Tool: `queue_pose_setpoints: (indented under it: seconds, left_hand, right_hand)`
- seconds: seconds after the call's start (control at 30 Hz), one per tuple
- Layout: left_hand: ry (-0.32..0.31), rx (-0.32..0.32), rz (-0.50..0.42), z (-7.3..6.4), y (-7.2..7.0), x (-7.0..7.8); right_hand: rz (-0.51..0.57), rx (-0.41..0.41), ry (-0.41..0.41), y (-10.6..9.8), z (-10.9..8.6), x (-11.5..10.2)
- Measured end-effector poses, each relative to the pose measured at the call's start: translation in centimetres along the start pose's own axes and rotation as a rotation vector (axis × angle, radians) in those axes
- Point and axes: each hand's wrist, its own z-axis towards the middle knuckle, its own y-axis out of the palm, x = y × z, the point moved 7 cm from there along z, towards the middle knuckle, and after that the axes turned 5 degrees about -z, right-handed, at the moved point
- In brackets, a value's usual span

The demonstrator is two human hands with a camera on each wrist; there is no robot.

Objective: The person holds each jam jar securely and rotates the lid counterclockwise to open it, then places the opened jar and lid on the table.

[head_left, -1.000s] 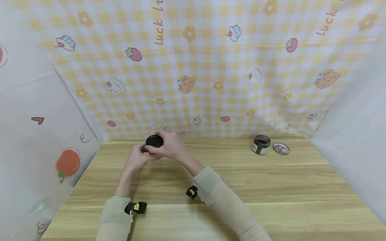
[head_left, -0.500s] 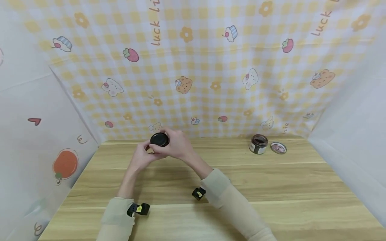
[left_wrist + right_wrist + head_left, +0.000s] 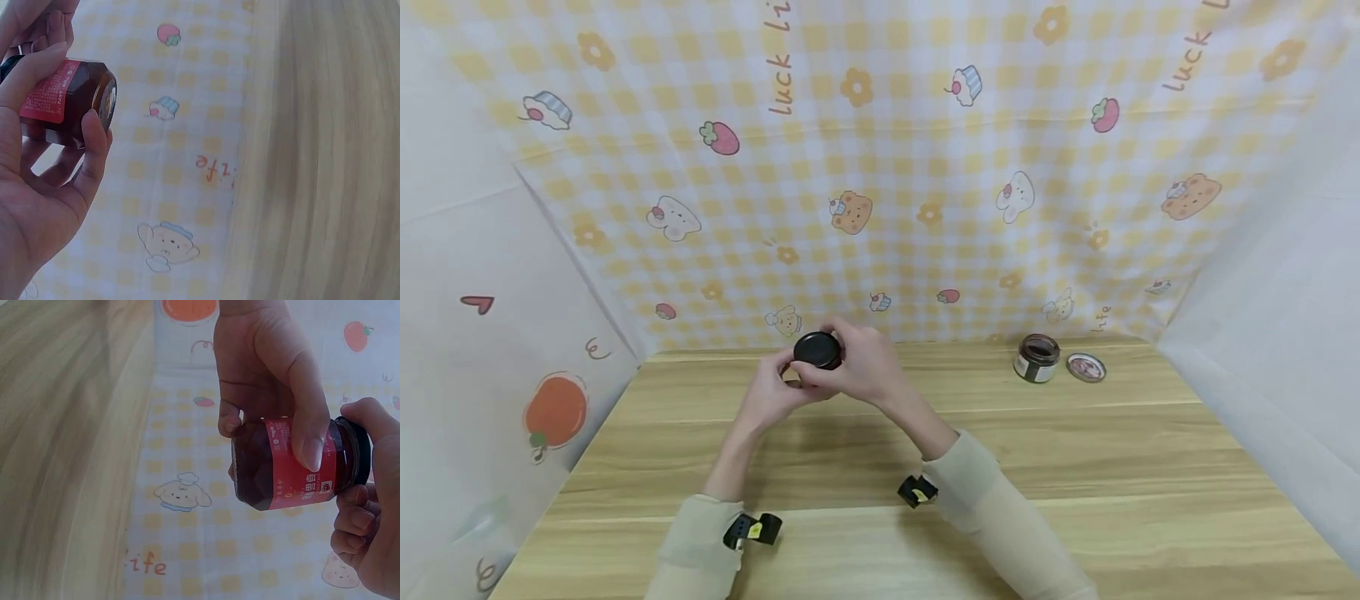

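Observation:
A glass jar (image 3: 253,465) with dark contents and a red label is held above the table, lying on its side in the right wrist view. My left hand (image 3: 771,398) grips its body, the thumb over the label and fingers around the glass, one near the base in the left wrist view. The black lid (image 3: 817,351) sits on the jar's mouth. Around that lid's edge, the thumb and fingers of my right hand (image 3: 872,367) are curled, with the other fingers tucked in, as the right wrist view shows.
Toward the table's back right stands an open jar (image 3: 1037,359) with dark contents and a pale label. A loose lid (image 3: 1086,367) lies beside it. A checked cloth (image 3: 917,167) hangs along the wooden table's (image 3: 1075,467) back edge, and white sheets flank both sides.
Both hands have shifted to the right together with the jar and its black lid. The head view has turned slightly; the open jar and loose lid stay where they were on the table.

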Motion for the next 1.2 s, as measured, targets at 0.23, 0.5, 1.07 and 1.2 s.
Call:
queue_pose_setpoints:
  seconds: [0.23,0.5,1.07,1.2]
  left_hand:
    - [0.028,-0.019,0.037,0.0,1.4,0.8]
    - [0.047,-0.009,0.132,-0.2,3.4,1.7]
    - [0.120,0.008,0.198,-1.3,7.7,4.0]
    - [0.120,0.008,0.192,-1.6,8.7,4.4]
  right_hand:
    - [0.016,0.021,-0.009,-1.7,-1.2,0.2]
    - [0.009,0.031,-0.017,-3.3,-2.7,0.6]
    - [0.017,0.027,0.059,-6.8,-5.8,1.5]
    - [0.044,0.037,0.051,-7.5,-6.3,1.7]
